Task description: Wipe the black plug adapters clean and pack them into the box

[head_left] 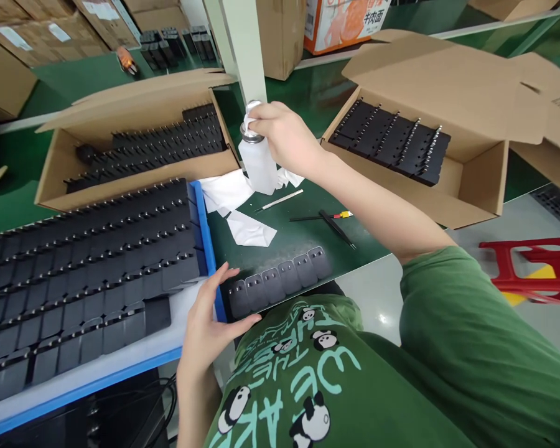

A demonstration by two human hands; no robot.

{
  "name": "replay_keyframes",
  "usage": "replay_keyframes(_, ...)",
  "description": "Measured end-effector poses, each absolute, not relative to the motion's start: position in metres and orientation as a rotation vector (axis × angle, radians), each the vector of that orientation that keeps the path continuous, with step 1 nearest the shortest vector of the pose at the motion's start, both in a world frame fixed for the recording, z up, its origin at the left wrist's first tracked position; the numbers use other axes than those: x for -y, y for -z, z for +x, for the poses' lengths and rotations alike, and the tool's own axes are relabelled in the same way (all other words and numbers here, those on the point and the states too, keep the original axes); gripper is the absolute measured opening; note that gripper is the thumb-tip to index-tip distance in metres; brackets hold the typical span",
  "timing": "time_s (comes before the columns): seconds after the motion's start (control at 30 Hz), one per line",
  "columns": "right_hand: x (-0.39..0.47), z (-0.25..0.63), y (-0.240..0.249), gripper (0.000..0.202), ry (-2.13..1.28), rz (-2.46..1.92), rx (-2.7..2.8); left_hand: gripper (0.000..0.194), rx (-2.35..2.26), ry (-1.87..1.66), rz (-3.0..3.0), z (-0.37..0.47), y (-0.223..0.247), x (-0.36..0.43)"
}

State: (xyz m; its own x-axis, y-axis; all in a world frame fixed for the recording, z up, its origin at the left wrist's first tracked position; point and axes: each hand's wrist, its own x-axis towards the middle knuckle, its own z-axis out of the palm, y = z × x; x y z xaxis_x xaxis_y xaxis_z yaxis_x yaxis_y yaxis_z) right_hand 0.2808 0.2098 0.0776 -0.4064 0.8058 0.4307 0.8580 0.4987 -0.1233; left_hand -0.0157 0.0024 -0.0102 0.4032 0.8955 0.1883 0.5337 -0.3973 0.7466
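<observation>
My right hand (282, 134) pinches a bunched white wipe (251, 121) against the metal top of a translucent white bottle (257, 165), which stands upright on the green table. My left hand (210, 314) has its thumb and fingers spread beside the left end of a row of black rounded plastic pieces (287, 277) along the table's front edge; it holds nothing. White cloths (249, 229) lie crumpled around the bottle's base. Nearby are a thin white stick (282, 200), black tweezers (336, 229) and a thin black tool with a red and yellow end (308, 218).
At the left, a blue-edged tray (207, 230) holds many black pieces in rows. Open cardboard boxes (483, 180) with similar pieces stand at back left and right. A pale post (245, 53) rises behind the bottle. A red plastic stool (532, 267) is at far right.
</observation>
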Motion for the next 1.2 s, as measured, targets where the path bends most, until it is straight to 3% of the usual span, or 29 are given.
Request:
replay_keyframes(0.13, -0.191, 0.286, -0.094, 0.036, 0.149, -1.3, 2.198, 0.094, -1.273, -0.724, 2.125, -0.024, 0.003, 0.006)
replay_keyframes(0.3, -0.052, 0.295, -0.107, 0.031, 0.109, -1.161, 1.972, 0.089, -1.292, -0.577, 2.216, -0.032, 0.001, 0.008)
replay_keyframes(0.4, 0.035, 0.291, -0.076, 0.039, -0.122, -1.317, 1.941, 0.085, -1.263, -0.559, 2.28, -0.032, 0.005, 0.004)
replay_keyframes(0.5, 0.075, 0.274, -0.028, 0.039, -0.062, -1.58, 1.858, 0.08, -1.218, -0.568, 2.354, -0.032, 0.011, 0.0)
replay_keyframes(0.63, 0.08, 0.234, 0.008, 0.036, 0.194, -1.794, 1.946, 0.062, -1.223, -0.588, 2.397, -0.032, 0.018, -0.002)
replay_keyframes(0.83, 0.076, 0.173, -0.001, 0.03, 0.194, -1.688, 2.219, 0.057, -1.244, -0.641, 2.409, -0.03, 0.023, -0.003)
replay_keyframes(0.97, 0.063, 0.137, 0.0, 0.027, 0.088, -1.498, 2.298, 0.048, -1.195, -0.68, 2.414, -0.031, 0.024, -0.004)
replay_keyframes(1.1, 0.054, 0.133, -0.012, 0.026, -0.291, -1.237, 2.268, 0.045, -1.167, -0.658, 2.409, -0.033, 0.025, -0.004)
replay_keyframes(1.2, 0.063, 0.166, -0.03, 0.032, -0.377, -1.342, 2.006, 0.044, -1.166, -0.654, 2.408, -0.034, 0.026, -0.003)
